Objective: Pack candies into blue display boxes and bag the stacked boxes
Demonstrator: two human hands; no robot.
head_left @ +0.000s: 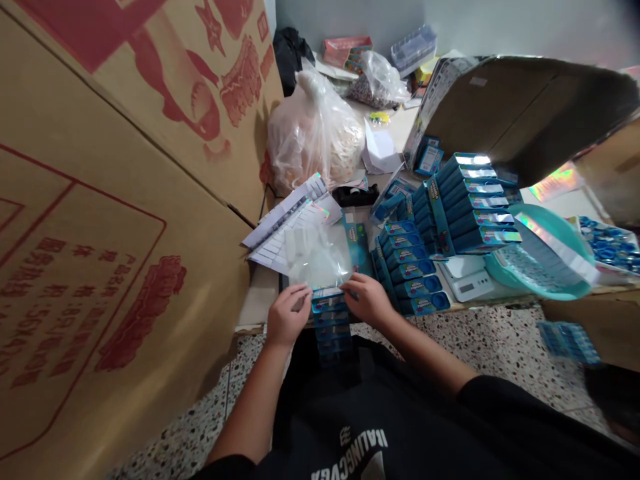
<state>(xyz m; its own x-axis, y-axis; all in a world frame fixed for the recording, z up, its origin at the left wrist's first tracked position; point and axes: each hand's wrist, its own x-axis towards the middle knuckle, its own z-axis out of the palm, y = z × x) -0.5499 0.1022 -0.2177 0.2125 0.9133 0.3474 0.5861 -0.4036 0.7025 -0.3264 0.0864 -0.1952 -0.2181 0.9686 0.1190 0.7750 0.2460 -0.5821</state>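
My left hand (pixel 286 315) and my right hand (pixel 367 298) both grip the near edge of a clear plastic bag (pixel 317 260) that lies on the table in front of me. Just under the bag's opening sits a stack of small blue packaged boxes (pixel 330 320) running from the table edge down to my lap. The fingers of both hands are curled, pinching the bag's mouth on either side of the top blue box.
More blue boxes (pixel 413 270) are stacked in rows to the right, beside a white scale (pixel 470 280) and a teal basin (pixel 545 257). Large cardboard cartons (pixel 115 200) wall the left. A filled plastic bag (pixel 313 130) and white card sheets (pixel 287 223) lie behind.
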